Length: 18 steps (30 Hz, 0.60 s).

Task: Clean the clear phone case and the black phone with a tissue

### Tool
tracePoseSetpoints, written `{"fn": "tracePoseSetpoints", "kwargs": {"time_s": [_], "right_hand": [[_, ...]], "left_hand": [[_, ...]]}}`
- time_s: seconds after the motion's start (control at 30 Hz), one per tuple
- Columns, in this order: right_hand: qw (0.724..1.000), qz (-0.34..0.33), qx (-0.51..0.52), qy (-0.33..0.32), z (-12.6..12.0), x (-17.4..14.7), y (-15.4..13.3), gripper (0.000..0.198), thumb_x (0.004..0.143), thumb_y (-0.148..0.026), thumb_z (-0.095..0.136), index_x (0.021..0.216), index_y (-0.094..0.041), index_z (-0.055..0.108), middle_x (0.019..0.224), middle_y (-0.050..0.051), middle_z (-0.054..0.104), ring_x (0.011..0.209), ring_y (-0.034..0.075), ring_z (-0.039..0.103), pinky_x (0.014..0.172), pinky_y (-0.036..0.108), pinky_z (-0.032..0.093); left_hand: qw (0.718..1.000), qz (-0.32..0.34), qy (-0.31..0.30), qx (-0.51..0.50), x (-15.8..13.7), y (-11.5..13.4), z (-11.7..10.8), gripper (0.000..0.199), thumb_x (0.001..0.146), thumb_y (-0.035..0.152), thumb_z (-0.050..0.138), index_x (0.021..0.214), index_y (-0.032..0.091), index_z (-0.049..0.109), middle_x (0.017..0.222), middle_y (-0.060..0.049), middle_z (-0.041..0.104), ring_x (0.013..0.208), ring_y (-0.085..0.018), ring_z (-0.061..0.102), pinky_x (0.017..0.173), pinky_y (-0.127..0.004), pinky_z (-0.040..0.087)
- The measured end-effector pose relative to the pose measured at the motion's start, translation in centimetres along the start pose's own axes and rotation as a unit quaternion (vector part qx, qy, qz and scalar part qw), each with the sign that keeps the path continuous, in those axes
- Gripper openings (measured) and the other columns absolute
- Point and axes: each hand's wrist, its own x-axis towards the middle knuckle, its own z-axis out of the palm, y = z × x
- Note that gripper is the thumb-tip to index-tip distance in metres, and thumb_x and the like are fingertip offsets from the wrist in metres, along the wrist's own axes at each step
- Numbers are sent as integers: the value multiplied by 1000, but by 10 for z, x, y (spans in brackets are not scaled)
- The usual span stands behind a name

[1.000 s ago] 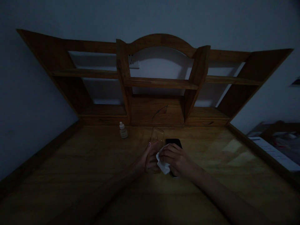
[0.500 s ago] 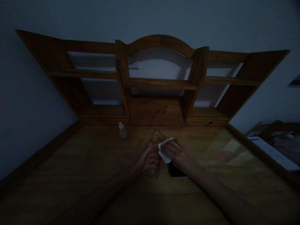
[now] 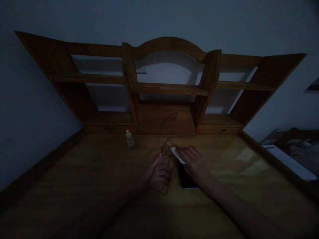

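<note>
Just below the centre of the frame, a clear phone case [image 3: 164, 167] is held above the desk [image 3: 82, 179]. Its long axis runs from the lower left up toward the upper right, and its far end points at the shelf unit [image 3: 164, 89]. The left hand [image 3: 159, 171] grasps it from behind, fingers curled and showing through the clear plastic, thumb along the left edge. The right hand [image 3: 195, 164] is mostly flat, its fingers pressing a small white cloth [image 3: 178, 154] against the upper end of the case. Under that hand a dark phone [image 3: 186, 179] lies flat on the desk, just right of the case. A small bottle [image 3: 130, 139] stands upright further up and to the left, well apart from both hands.
</note>
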Motion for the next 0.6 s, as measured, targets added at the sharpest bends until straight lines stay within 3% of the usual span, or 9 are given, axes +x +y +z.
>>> {"fn": "tracePoseSetpoints", "kwargs": {"time_s": [0.1,0.27,0.4,0.6], "right_hand": [[999,6,0,53,-8,-3,2,46,87,-5,50,133,-12,53,120,12,67,103,27,56,93,45,43],[991,-42,7,127,-12,-3,5,42,93,-7,50,134,-14,51,124,14,64,104,27,56,91,43,44],[995,-42,1,85,-3,-2,6,42,93,-10,53,134,-16,53,119,14,64,103,26,56,91,42,44],[999,8,-33,4,7,-1,3,56,82,-3,58,135,-19,55,111,13,64,100,27,57,89,42,41]], "left_hand": [[1000,-8,-12,-8,-3,1,4,56,98,52,17,137,16,36,80,-10,65,64,-23,64,64,-40,53],[998,-18,-61,27,-9,-1,5,58,98,53,20,136,13,37,81,-12,66,66,-24,65,61,-37,50],[996,-39,-79,30,-10,-3,5,57,97,55,19,132,14,39,82,-11,66,65,-24,65,62,-39,51],[997,-71,-42,13,-3,-2,0,57,97,57,16,129,15,39,77,-9,66,63,-22,64,61,-36,50]]}}
